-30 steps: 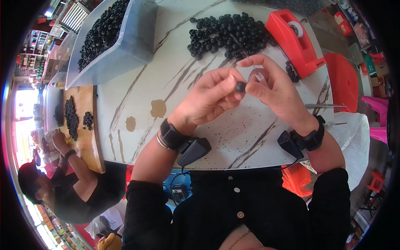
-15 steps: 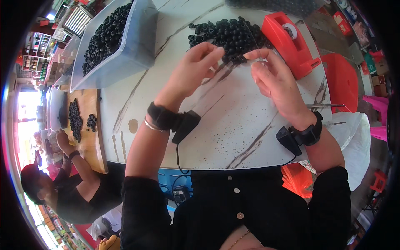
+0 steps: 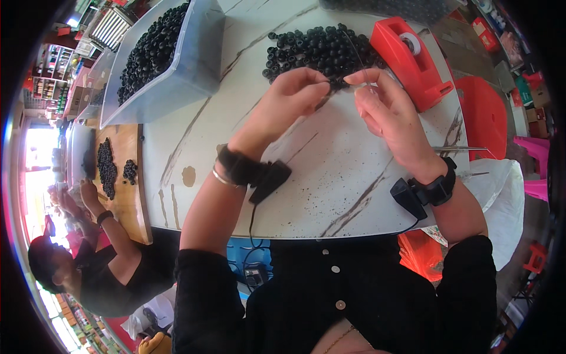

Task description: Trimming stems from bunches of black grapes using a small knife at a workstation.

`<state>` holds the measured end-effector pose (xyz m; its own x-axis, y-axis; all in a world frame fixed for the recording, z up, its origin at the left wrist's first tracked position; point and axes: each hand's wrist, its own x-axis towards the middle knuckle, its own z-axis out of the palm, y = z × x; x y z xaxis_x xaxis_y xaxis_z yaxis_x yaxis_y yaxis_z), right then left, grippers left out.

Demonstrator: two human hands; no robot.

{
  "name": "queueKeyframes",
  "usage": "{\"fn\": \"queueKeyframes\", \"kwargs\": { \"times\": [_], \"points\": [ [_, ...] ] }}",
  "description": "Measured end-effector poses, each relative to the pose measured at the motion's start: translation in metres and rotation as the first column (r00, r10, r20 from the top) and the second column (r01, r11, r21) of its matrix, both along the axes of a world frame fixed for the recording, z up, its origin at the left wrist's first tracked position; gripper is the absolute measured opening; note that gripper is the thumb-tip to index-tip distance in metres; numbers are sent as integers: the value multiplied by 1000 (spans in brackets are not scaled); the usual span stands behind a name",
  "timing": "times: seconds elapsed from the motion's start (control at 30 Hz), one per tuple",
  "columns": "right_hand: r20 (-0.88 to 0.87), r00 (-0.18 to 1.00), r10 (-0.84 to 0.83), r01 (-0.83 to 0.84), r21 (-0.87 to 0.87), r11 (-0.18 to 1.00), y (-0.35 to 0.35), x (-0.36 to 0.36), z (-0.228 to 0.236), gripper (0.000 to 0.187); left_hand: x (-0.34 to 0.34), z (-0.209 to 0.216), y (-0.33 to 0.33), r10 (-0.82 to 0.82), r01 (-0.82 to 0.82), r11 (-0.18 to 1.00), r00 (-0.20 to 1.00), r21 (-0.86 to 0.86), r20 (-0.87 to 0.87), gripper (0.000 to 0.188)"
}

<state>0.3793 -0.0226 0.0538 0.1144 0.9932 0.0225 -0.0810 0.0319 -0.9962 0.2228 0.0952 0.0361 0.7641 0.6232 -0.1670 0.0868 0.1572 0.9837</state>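
Observation:
A loose pile of round black beads (image 3: pixel 318 50), some showing holes, lies on the white table beyond my hands. My right hand (image 3: pixel 386 109) pinches a thin wire-like strand (image 3: pixel 357 50) that curves up over the pile. Close to its fingertips, my left hand (image 3: pixel 289 103) has thumb and forefinger pressed together at the pile's near edge. Whatever is between those left fingers is too small to make out. A red tape dispenser (image 3: pixel 407 65) with a pale roll stands just right of the beads.
At the left, a clear plastic bin (image 3: pixel 197 65) holds many black beads. A thin metal tool (image 3: pixel 460 148) juts past the table's right edge, near a red stool (image 3: pixel 483 118) and a white sack (image 3: pixel 507 206). A co-worker (image 3: pixel 112 259) sits left at a wooden board (image 3: pixel 132 206).
My left hand has moved right, toward my right hand, and its thumb and forefinger have closed together. My right hand stays in place with the strand.

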Motion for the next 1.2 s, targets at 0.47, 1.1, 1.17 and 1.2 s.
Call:
{"fn": "queueKeyframes", "kwargs": {
  "times": [0.47, 1.1, 1.17, 1.2],
  "points": [
    [-28, 989, 145, -147, -86, 985, -6, -12, 0, 28, -12, -12, -38, 147, 93, 887, 871, -452, 468, 18],
    [285, 950, 127, -148, 54, 987, -10, -14, 0, 23, -11, -18, -40, 197, -24, 942, 849, -336, 491, 11],
    [253, 955, 154, -173, 52, 984, -11, -15, 3, 20, -11, -17, -40, 207, -31, 937, 853, -349, 479, 11],
    [253, 955, 153, -172, 52, 984, -10, -14, 2, 20, -11, -17, -41, 200, -33, 944, 850, -329, 487, 11]
  ]
}}
